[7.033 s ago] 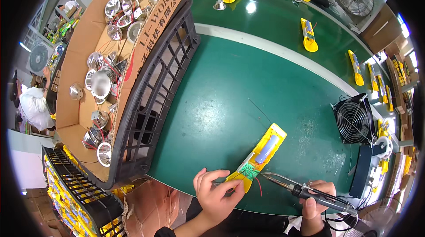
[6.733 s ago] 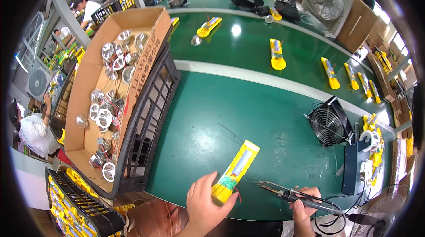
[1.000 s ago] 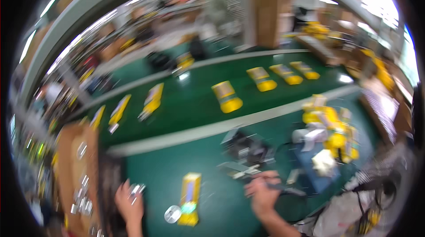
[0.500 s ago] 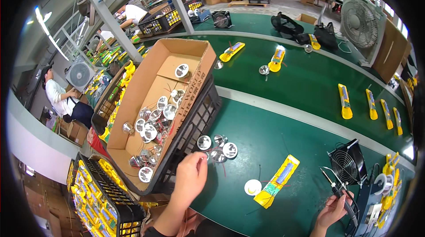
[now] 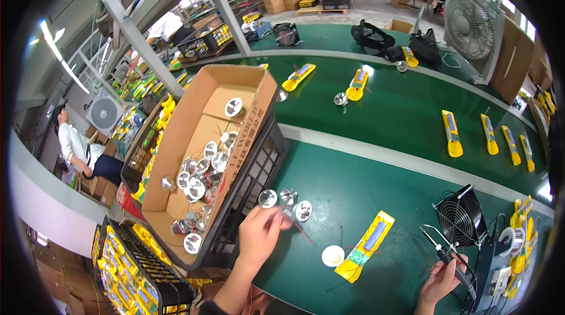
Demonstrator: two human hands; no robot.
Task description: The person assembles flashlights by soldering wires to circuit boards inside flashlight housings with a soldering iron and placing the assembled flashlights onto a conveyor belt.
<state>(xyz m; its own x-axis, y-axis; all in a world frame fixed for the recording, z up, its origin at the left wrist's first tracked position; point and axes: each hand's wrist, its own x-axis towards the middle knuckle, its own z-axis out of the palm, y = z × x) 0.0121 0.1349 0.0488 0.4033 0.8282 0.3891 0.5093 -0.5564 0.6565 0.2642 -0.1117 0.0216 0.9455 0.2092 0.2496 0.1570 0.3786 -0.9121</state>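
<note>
My left hand (image 5: 259, 237) pinches the thin wires of a silver lamp reflector (image 5: 286, 219), which is blurred by motion over the green bench. Beside it on the bench stand a few more reflectors (image 5: 303, 211). My right hand (image 5: 440, 279) grips a soldering iron (image 5: 445, 254), its tip pointing up and left. Between the hands lies a yellow lamp housing (image 5: 366, 247) with a blue-grey cell, a small green board and loose red and black wires. A white round piece (image 5: 333, 256) touches the bench at its left.
A cardboard box (image 5: 154, 188) of reflectors rests on a black crate at left; another crate (image 5: 170, 282) holds yellow housings. A black fan (image 5: 458, 221) and solder spool (image 5: 506, 243) stand right. Beyond a pale rail, a green belt (image 5: 400, 109) carries housings. One person stands far left.
My left hand has moved slightly right, and a reflector from the group now shifts with it, its red wire swinging. My right hand keeps the soldering iron in nearly the same place.
</note>
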